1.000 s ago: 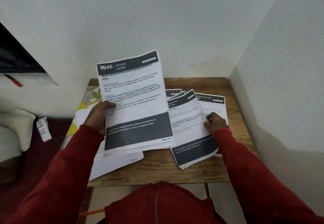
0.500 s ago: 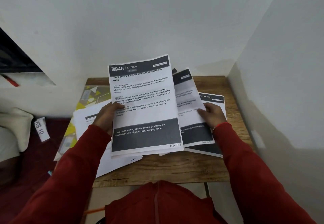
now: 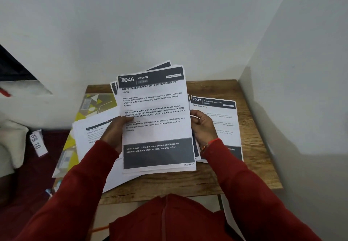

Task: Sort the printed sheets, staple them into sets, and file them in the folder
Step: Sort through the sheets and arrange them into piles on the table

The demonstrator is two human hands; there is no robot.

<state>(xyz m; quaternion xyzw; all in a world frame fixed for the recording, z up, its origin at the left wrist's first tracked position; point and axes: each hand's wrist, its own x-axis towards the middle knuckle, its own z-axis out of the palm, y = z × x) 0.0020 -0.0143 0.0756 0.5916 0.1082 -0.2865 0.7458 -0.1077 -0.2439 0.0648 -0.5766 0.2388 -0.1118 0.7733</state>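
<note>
Sheets from the right side of the wooden table (image 3: 244, 167) have come up into the held stack (image 3: 156, 120) within the last second: a moment ago the right hand (image 3: 202, 127) was pressing on a fanned group of printed pages lying on the tabletop, then lifting them, and now those pages sit tucked behind the "2946 Kitchen" sheet, their dark header corners peeking out above and to the left of it. The left hand (image 3: 114, 133) grips the stack's left edge, thumb across the front of the top page and fingers hidden behind. The right hand curls around the right edge at mid-height, fingers bent on the paper's margin, apparently squaring the pages together. Left behind on the table, just beside that hand, lies a single "2747 Entrance / Balcony" sheet (image 3: 220, 112), flat and now fully uncovered. To the left, a loose pile of white sheets (image 3: 90, 133) overlaps a yellow-and-grey patterned folder (image 3: 94, 105), which hangs partly off the table's left edge. No stapler is visible. Judging by this, sorting is still under way: the gathered pages need ordering and aligning before any stapling, and nothing has yet gone into the folder.
</note>
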